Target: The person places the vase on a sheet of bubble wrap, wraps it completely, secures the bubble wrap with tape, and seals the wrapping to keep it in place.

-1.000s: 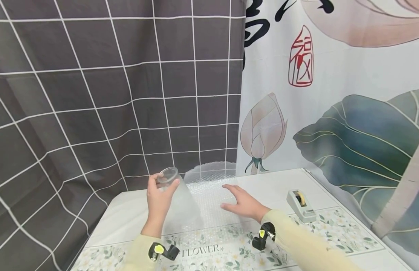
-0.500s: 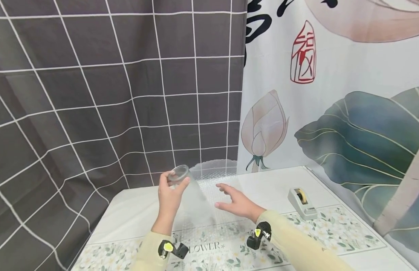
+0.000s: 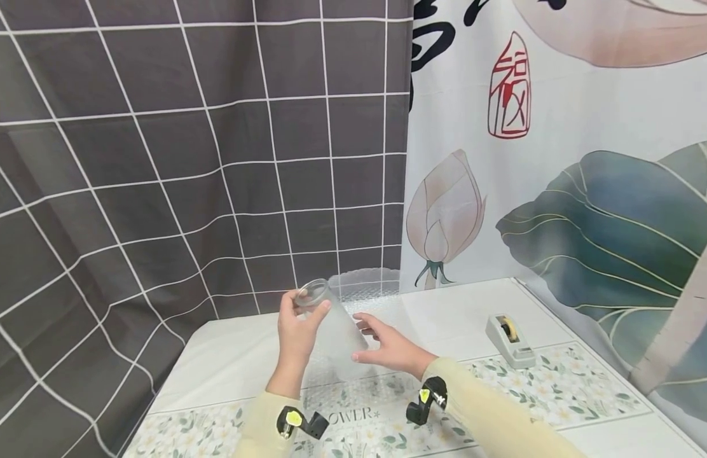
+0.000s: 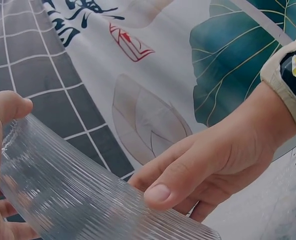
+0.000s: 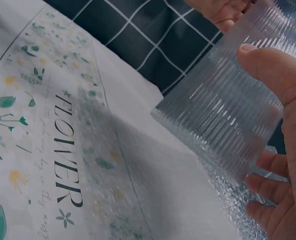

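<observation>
Compared with half a second ago, the ribbed clear vase (image 3: 342,343) is sitting farther to the right, the left hand (image 3: 298,327) is carrying it over, and the right hand (image 3: 390,346) is closing in leftward to meet it. The vase is leaning over the bubble wrap (image 3: 388,312), its mouth pointing up and leftward and its base pointing down toward the right; it seems to be hanging raised, though no view is settling whether the base is touching the wrap. The left thumb and fingers are clamping the neck just below the rim, while the right thumb and fingers are staying apart, straddling the lower body; whether they are pressing on the wall, I cannot tell. The likeliest trouble is a slip: the left hand is gripping only one end, so the heavier-looking base is probably pulling the vase round, and smooth walls are giving little hold lengthwise. Should the left hand be easing off before the right is bearing weight, the base could be dropping onto the tablecloth (image 3: 233,356), cushioned only where the wrap is lying. The wrap's far edge is curling up against the grid curtain (image 3: 187,140), so a dragging base could be rucking the sheet. The tape dispenser (image 3: 510,343) is standing well apart, hardly risking a knock.
</observation>
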Tool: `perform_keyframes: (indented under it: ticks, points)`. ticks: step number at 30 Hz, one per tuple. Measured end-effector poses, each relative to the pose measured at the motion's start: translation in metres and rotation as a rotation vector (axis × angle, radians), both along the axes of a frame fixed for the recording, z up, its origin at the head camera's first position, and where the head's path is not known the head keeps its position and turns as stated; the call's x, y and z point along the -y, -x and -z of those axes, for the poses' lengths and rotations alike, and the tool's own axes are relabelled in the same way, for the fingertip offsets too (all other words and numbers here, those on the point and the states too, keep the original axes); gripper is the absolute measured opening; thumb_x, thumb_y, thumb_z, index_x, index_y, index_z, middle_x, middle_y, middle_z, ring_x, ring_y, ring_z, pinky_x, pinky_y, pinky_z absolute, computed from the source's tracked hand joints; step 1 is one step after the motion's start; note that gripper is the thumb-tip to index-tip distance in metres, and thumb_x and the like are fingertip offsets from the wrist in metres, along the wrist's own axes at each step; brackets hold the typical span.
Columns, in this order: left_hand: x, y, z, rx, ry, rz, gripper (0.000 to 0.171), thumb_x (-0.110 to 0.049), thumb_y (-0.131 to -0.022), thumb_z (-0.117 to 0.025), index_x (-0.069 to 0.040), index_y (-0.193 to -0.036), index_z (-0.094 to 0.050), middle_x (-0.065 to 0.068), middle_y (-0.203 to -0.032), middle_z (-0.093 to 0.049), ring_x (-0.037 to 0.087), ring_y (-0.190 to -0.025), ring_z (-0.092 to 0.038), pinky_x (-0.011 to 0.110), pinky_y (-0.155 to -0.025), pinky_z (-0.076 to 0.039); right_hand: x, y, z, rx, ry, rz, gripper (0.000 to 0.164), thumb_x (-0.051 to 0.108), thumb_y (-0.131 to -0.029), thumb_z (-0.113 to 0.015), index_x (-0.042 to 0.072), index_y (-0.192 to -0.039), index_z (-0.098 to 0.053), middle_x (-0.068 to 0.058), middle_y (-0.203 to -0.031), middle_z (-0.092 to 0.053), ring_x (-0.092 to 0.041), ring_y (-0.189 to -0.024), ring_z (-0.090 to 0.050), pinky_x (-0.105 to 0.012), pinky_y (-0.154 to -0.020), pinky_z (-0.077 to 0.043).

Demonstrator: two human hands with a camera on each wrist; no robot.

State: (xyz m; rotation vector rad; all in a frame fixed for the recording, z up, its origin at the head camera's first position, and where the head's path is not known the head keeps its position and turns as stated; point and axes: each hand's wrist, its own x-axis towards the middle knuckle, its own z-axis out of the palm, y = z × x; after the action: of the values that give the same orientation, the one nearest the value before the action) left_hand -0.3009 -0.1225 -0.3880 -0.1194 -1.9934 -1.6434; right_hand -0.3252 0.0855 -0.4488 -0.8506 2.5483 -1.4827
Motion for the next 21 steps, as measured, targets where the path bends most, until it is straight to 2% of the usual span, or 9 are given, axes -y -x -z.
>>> perform_keyframes:
  ticks: [9, 14, 21]
  points:
    - [-0.0061, -0.0009, -0.0002, 0.003, 0.007, 0.026, 0.056, -0.025, -0.084, -0.081, -0.003, -0.127, -0.052, 0.013, -0.121, -0.058, 0.021, -0.102, -0.058, 0.037, -0.082, -0.051, 0.0055, -0.0025, 0.0008, 0.033, 0.009, 0.005, 0.088, 0.044, -0.087, -0.077, 0.017, -0.157, -0.030, -0.008, -0.149, -0.048, -0.030, -0.135, -0.049, -0.052, -0.114, -0.040]
    - [-0.0072, -0.0006, -0.0006, -0.001, 0.011, 0.031, 0.057, -0.025, -0.085, -0.080, -0.001, -0.128, -0.051, 0.017, -0.122, -0.058, 0.021, -0.102, -0.057, 0.038, -0.083, -0.050, 0.0065, -0.0027, 0.0004, 0.019, 0.004, 0.009, 0.091, 0.044, -0.085, -0.079, 0.019, -0.157, -0.030, -0.007, -0.151, -0.047, -0.031, -0.135, -0.048, -0.053, -0.114, -0.039]
    - [-0.0062, -0.0004, -0.0001, 0.013, -0.006, 0.051, 0.055, -0.025, -0.085, -0.080, -0.004, -0.128, -0.052, 0.015, -0.124, -0.058, 0.021, -0.103, -0.056, 0.035, -0.081, -0.051, 0.0060, -0.0016, 0.0037, -0.013, 0.021, -0.008, 0.087, 0.040, -0.085, -0.080, 0.019, -0.154, -0.033, -0.002, -0.146, -0.050, -0.024, -0.130, -0.051, -0.050, -0.112, -0.041]
